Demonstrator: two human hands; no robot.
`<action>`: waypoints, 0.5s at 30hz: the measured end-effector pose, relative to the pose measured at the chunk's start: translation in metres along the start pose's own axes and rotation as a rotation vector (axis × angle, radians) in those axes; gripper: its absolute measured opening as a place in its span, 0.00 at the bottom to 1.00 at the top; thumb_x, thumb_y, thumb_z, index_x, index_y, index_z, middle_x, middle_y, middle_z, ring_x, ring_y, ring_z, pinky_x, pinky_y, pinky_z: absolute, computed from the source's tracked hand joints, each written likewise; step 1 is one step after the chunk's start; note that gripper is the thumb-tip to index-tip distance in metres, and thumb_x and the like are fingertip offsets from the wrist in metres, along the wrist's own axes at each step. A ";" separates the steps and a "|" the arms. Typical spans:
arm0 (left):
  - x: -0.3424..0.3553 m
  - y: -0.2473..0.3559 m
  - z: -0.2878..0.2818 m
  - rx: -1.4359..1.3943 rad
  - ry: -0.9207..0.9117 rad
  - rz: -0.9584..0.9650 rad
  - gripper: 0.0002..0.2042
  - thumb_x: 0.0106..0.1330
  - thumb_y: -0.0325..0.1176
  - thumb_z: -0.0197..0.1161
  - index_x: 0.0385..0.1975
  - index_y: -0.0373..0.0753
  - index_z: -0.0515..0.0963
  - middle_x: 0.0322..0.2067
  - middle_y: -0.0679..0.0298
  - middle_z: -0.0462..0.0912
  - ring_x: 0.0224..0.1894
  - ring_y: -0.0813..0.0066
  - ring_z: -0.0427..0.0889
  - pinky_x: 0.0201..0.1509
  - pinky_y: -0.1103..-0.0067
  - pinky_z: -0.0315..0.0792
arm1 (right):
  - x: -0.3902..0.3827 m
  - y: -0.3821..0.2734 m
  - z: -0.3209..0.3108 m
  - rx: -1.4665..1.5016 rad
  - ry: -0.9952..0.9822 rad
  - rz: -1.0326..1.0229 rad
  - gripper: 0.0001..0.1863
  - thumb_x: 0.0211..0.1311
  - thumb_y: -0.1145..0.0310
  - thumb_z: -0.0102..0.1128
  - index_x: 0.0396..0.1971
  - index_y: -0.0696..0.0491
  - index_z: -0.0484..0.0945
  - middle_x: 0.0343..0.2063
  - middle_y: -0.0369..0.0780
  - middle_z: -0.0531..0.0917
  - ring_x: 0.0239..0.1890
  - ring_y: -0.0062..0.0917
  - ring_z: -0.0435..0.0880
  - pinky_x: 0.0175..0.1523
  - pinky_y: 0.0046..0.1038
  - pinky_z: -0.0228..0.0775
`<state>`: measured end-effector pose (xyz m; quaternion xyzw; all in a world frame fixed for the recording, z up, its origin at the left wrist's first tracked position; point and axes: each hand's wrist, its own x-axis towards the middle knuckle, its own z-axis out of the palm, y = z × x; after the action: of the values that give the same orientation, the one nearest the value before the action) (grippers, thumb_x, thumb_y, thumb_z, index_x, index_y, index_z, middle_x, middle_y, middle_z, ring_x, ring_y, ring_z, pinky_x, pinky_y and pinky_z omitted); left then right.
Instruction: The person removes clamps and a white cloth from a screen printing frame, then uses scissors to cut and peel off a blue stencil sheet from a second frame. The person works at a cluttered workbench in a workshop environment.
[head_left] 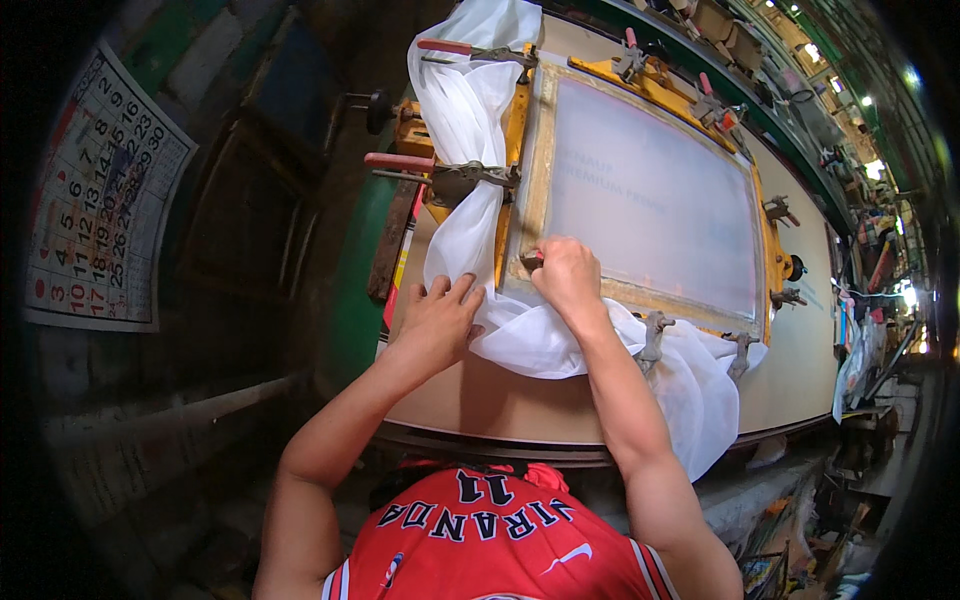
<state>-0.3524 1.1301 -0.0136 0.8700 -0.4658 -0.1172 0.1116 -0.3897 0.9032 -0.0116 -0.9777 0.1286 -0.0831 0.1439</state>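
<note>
A wooden frame with pale mesh stretched over it lies on the board before me. My right hand is closed on a small red tool with a dark end, held against the frame's near left corner. The tool's kind is mostly hidden by my fingers. My left hand, fingers spread, lies on the loose white cloth beside that corner. This cloth bunches along the frame's left and near sides, gripped by toggle clamps with red handles on the left and metal clamps on the near side.
Yellow metal bars with more clamps run along the far and right sides. Everything sits on a tan board. A calendar hangs on the left wall. Cluttered shelves and assorted items line the far right.
</note>
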 end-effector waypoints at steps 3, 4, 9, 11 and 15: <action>-0.001 -0.003 0.002 -0.008 0.015 0.030 0.29 0.64 0.43 0.70 0.63 0.43 0.70 0.65 0.61 0.71 0.60 0.56 0.73 0.56 0.54 0.69 | -0.003 -0.007 0.011 -0.054 0.096 -0.041 0.07 0.46 0.78 0.60 0.26 0.55 0.84 0.30 0.43 0.85 0.39 0.42 0.84 0.44 0.44 0.79; 0.000 -0.003 0.001 -0.017 0.011 0.035 0.29 0.64 0.43 0.70 0.63 0.43 0.70 0.65 0.61 0.71 0.60 0.56 0.73 0.56 0.54 0.69 | -0.007 -0.011 0.014 -0.084 0.118 -0.049 0.08 0.45 0.78 0.60 0.27 0.55 0.84 0.30 0.43 0.85 0.39 0.42 0.84 0.44 0.44 0.79; 0.004 -0.005 -0.001 0.010 -0.006 0.047 0.29 0.63 0.43 0.70 0.63 0.43 0.72 0.64 0.61 0.71 0.59 0.57 0.73 0.56 0.55 0.68 | -0.031 -0.020 0.004 -0.037 0.025 -0.071 0.04 0.46 0.77 0.61 0.24 0.55 0.82 0.31 0.43 0.84 0.39 0.42 0.84 0.44 0.43 0.80; 0.006 -0.005 0.000 0.031 0.000 0.063 0.29 0.63 0.43 0.70 0.63 0.42 0.72 0.64 0.62 0.71 0.59 0.57 0.73 0.56 0.55 0.68 | -0.029 -0.013 0.000 -0.034 0.019 -0.073 0.04 0.46 0.78 0.61 0.24 0.55 0.81 0.31 0.43 0.84 0.39 0.41 0.84 0.44 0.43 0.80; 0.007 -0.004 -0.001 0.034 -0.014 0.067 0.28 0.63 0.43 0.70 0.63 0.42 0.73 0.63 0.62 0.72 0.59 0.58 0.73 0.57 0.56 0.68 | -0.019 -0.001 0.005 -0.042 0.088 -0.083 0.05 0.47 0.78 0.61 0.26 0.54 0.82 0.32 0.42 0.84 0.39 0.40 0.83 0.43 0.43 0.80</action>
<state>-0.3455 1.1268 -0.0144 0.8548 -0.4975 -0.1115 0.0975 -0.4069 0.9108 -0.0181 -0.9804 0.0958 -0.1294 0.1138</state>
